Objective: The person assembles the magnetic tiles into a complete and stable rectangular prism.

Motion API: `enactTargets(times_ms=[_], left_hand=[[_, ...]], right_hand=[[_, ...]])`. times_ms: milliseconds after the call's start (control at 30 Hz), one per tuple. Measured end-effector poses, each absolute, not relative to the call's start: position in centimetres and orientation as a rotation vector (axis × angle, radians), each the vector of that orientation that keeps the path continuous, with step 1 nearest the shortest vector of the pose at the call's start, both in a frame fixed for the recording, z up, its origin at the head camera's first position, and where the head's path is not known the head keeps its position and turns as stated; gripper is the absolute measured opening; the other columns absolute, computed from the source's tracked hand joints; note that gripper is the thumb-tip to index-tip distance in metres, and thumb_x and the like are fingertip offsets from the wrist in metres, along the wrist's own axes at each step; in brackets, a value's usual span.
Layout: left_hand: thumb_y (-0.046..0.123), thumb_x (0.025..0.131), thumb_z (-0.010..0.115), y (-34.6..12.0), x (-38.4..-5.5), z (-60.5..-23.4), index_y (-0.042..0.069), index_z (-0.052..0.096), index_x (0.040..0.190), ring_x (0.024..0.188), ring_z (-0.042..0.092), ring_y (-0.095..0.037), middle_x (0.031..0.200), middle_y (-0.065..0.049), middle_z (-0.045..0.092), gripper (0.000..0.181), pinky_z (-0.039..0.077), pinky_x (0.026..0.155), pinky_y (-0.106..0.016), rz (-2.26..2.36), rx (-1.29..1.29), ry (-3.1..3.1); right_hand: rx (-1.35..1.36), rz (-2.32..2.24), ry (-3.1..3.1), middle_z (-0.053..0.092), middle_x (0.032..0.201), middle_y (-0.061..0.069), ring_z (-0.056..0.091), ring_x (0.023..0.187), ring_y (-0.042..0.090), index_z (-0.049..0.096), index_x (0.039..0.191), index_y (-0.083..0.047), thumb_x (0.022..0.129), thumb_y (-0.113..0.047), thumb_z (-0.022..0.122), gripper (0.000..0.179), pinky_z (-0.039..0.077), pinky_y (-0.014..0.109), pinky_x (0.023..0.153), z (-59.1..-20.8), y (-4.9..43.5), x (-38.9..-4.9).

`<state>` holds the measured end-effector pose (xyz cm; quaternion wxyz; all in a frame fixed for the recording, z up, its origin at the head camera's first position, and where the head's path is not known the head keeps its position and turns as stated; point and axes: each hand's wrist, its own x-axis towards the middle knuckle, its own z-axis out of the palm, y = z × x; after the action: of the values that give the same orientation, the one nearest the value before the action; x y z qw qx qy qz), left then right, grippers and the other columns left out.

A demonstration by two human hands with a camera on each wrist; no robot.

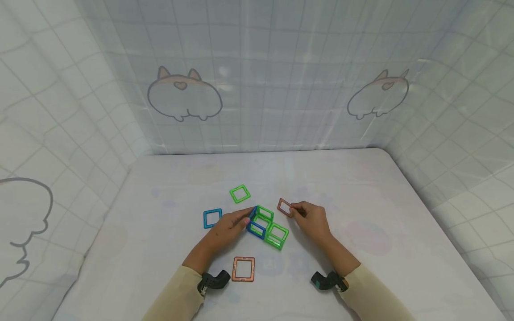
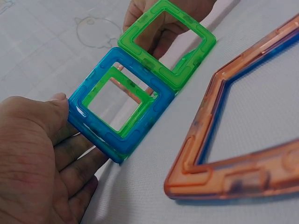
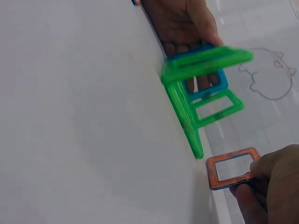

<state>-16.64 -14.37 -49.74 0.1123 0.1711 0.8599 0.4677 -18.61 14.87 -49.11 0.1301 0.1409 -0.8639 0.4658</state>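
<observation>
My left hand [image 1: 228,228] holds the left side of a small structure of magnetic tiles. Its thumb touches the edge of an upright blue tile [image 2: 124,130], and the other fingers lie behind that side. Joined to the blue tiles are several green tiles [image 1: 277,242], some standing and some flat. To the right, my right hand [image 1: 315,220] pinches an orange magnetic tile [image 3: 212,175] between thumb and fingers. This square frame is tilted above the table, apart from the structure.
A loose green tile [image 1: 240,201] lies behind the structure, and a light blue tile [image 1: 205,219] lies left, partly behind my left hand. Nearer me is another orange tile [image 1: 243,279]. Grid-patterned curtains [image 1: 281,111] surround the white table [image 1: 341,178] at the back and sides.
</observation>
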Motion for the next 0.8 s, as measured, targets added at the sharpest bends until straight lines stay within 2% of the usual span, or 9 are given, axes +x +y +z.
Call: enactTargets(times_ms=[300,433,800], left_hand=[[0.045,0.105,0.046,-14.4,-16.6,-50.0,0.034,0.049,0.147,0.145,0.036,-0.015,0.150,0.013,0.047,0.044,0.032,0.119,-0.045,1.392,0.503,2.539],[0.043,0.105,0.046,-14.3,-16.5,-49.9,0.031,0.049,0.148,0.145,0.036,-0.019,0.151,0.008,0.047,0.044,0.031,0.119,-0.047,1.402,0.512,2.535],[0.049,0.104,0.043,-14.5,-16.5,-49.7,0.031,0.047,0.149,0.146,0.035,-0.016,0.152,0.012,0.045,0.048,0.030,0.120,-0.044,1.369,0.524,2.539]], right_hand=[[0.436,1.212,-2.512,0.076,0.087,0.006,0.073,0.075,0.012,0.077,0.095,-0.002,0.087,-0.007,0.076,0.009,0.060,0.023,0.064,-48.8,15.4,-17.0],[0.455,1.162,-2.517,0.077,0.087,0.006,0.073,0.074,0.012,0.077,0.094,-0.003,0.086,-0.006,0.077,0.009,0.060,0.024,0.064,-48.7,15.8,-16.3],[0.471,1.211,-2.469,0.076,0.084,0.006,0.073,0.072,0.009,0.076,0.091,-0.002,0.082,0.000,0.079,0.009,0.058,0.016,0.061,-48.7,17.0,-14.3]])
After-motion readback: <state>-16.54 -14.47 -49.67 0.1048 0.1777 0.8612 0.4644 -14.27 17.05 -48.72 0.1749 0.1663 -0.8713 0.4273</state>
